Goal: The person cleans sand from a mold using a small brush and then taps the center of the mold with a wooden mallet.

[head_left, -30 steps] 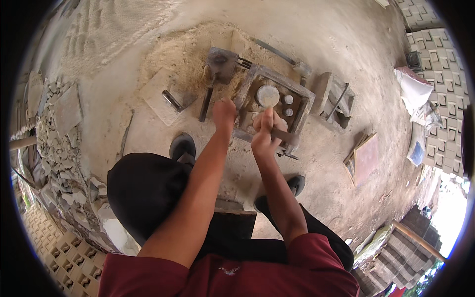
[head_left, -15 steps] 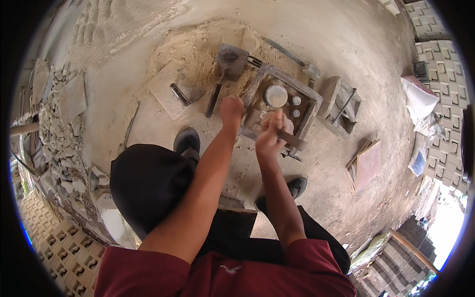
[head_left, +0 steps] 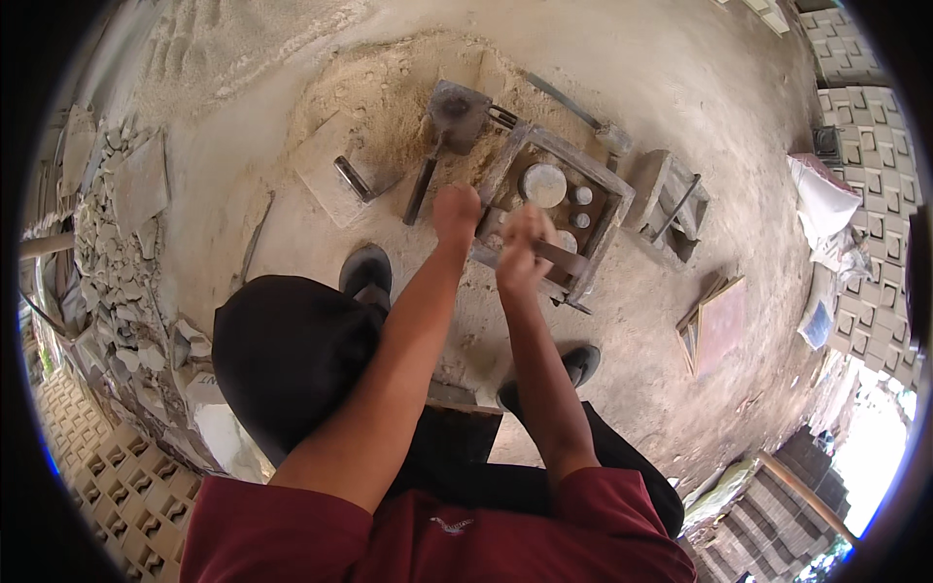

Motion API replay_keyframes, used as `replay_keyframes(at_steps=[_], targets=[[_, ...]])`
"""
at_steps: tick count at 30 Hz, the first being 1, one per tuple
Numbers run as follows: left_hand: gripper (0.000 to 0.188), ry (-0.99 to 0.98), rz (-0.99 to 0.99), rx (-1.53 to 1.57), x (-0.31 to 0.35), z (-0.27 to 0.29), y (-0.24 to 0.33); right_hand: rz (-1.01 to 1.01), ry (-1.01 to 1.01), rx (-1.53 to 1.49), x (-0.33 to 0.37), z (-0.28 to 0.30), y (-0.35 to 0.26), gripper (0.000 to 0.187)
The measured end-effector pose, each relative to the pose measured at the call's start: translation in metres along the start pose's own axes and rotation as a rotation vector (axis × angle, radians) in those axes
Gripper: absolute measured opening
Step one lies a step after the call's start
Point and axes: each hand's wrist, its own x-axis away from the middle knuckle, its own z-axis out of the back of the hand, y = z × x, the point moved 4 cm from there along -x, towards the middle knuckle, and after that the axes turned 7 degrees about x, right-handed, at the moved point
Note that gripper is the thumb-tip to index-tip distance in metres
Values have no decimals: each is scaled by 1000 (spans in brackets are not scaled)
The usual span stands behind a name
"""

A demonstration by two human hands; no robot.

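Note:
A rectangular mould frame point(head_left: 607, 240), dusty and grey, lies on the ground ahead of me. Inside it sit a large round pale disc point(head_left: 544, 185) and two small round pieces, an upper one point(head_left: 583, 195) and a lower one point(head_left: 581, 221). My right hand point(head_left: 523, 245) is over the frame's near part, closed around a flat-bladed tool point(head_left: 564, 257); motion blurs the fingers. Part of another pale round shape point(head_left: 566, 243) shows beside that hand. At the frame's left side my left hand point(head_left: 456, 210) is balled up, and whatever it may grip is hidden.
A dark-handled trowel point(head_left: 457, 112) lies beyond my left hand, near a metal cylinder point(head_left: 354, 179) on a flat slab point(head_left: 326, 194). To the right stand an open grey box mould point(head_left: 671, 209) and leaning tiles point(head_left: 720, 325). Rubble point(head_left: 121, 282) lines the left; patterned blocks point(head_left: 875, 223) stand far right.
My right hand has shifted a little left and away from me over the frame, carrying the flat tool along. My left hand stays by the frame's left side.

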Motion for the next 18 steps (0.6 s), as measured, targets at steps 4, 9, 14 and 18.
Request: replay_keyframes(at_steps=[4,9,14,18], targets=[[51,7,49,18,0,1,-10,-110,-72,299,5,-12,5,42],[50,-5,18,24,3,-2,-6,-81,-15,214,4,-3,18,40],[48,10,-35,-6,-7,0,-10,-32,-4,74,-12,-8,15,36],[48,-13,53,52,7,1,-2,22,140,50,-35,-10,-9,37]])
